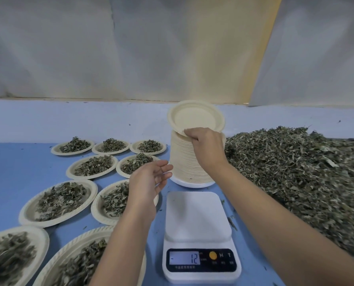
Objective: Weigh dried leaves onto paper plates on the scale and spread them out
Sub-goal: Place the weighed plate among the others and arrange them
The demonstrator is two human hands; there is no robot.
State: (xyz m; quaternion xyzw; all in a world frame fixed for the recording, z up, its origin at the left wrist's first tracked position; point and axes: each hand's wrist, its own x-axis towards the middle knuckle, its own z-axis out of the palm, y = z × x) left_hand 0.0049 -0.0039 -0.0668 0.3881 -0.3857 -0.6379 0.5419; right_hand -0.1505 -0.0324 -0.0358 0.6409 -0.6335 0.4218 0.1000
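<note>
At twelve o'clock from the scale (201,234), near the back of the blue table (17,162), stands a tall stack of paper plates (184,162) on a white base. The right hand (205,145) reaches over the scale to the top of this stack. Its fingers are curled and pinch the near rim of the top plate (194,118), which is tipped up so that its hollow faces the camera. The plate's near edge is at the top of the stack and its far edge is raised.

The left hand (149,180) hangs in the air at about ten o'clock from the scale. Its fingers are apart and loosely bent, the palm is turned towards the stack, and it grips nothing. It hides part of one filled plate.

The scale is white with a square weighing platform. A dark panel on its near edge has a lit display (185,259) showing a dash and 12, with a yellow button beside it.

From one to four o'clock of the scale a large pile of dried leaves (295,172) lies loose on the table, and its near edge comes close to the stack. From seven to eleven o'clock nine filled plates (58,203) are laid out in rows, each holding a heap of the same leaves. The two nearest are cut off by the picture's edge.

White sheeting (68,48) hangs behind the table.
</note>
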